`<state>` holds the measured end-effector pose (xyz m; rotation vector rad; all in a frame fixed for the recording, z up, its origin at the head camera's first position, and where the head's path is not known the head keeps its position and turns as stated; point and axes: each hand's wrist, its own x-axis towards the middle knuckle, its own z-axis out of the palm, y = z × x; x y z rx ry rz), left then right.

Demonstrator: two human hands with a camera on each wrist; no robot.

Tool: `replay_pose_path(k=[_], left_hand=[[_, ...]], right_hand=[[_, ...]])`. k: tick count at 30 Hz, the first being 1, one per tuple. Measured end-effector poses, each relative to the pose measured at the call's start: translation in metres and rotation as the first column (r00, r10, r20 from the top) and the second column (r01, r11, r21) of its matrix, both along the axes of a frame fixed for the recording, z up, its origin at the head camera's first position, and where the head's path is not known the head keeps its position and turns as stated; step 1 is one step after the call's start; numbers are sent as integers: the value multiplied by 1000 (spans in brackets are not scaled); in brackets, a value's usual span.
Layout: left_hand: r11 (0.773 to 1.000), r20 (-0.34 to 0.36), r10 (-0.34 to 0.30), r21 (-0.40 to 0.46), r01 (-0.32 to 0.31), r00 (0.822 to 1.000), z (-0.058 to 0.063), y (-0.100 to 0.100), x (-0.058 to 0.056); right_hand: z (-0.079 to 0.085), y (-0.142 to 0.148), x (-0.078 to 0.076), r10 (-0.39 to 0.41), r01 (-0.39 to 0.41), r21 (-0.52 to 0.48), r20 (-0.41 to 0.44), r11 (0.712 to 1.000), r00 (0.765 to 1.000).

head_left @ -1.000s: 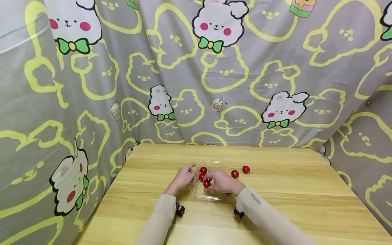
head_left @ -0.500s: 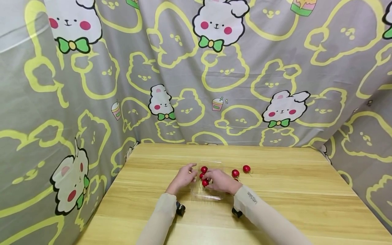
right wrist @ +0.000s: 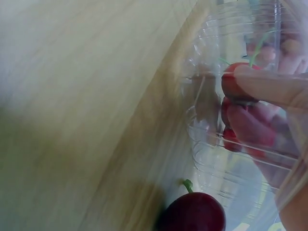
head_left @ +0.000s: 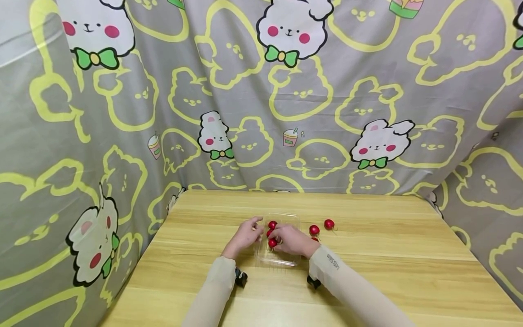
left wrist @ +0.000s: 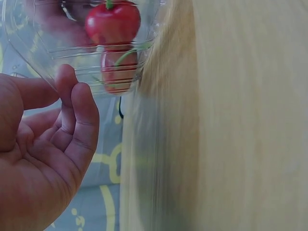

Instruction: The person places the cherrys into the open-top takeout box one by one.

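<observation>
A clear plastic box (head_left: 282, 262) lies on the table with red cherries in it, each with a thin green stem. My right hand (head_left: 292, 239) reaches into the box and pinches a cherry (head_left: 272, 244) between thumb and fingers. Behind that one sit another cherry (head_left: 272, 225) and a third, partly covered by my fingers. At the box's left side, my left hand (head_left: 245, 235) pinches its edge between thumb and fingertips. In the left wrist view a glossy cherry (left wrist: 115, 23) shows through the box wall (left wrist: 77, 57).
To the right of the box lie a cherry (head_left: 314, 230), one farther back (head_left: 328, 224) and one partly hidden behind my right wrist (head_left: 314, 239). The wooden table (head_left: 367, 263) ends at a grey patterned curtain (head_left: 318, 109) at the back and left.
My right hand has moved slightly left with the cherry, bringing it nearer the other cherries in the box. A cherry to the right has come into sight. My left hand stays put.
</observation>
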<state>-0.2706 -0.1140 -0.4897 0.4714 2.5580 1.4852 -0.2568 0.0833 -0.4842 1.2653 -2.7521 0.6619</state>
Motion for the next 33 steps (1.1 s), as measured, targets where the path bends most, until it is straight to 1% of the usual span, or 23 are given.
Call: replay_pose_path(k=[3, 7, 12, 23, 28, 33], left_hand=[[1000, 6, -1, 17, 1, 1000, -1, -1, -1], [1000, 14, 0, 31, 0, 1000, -1, -1, -2], [1000, 21, 2, 28, -3, 1000, -1, -1, -2], [999, 11, -6, 45, 6, 1000, -2, -1, -1], [999, 14, -10, 39, 10, 1000, -2, -2, 0], [999, 27, -9, 33, 8, 1000, -1, -3, 0]], right_hand=[[0, -1, -1, 6, -6, 3, -4, 1000, 1000], [-2, -1, -3, 5, -5, 21, -31, 1000, 999], [-3, -2, -4, 2, 1, 46, -66, 999, 998], [0, -6, -2, -38, 39, 51, -26, 998, 999], [-1, -5, -2, -47, 50, 69, -34, 996, 998], [0, -4, -2, -56, 60, 67, -63, 996, 996]])
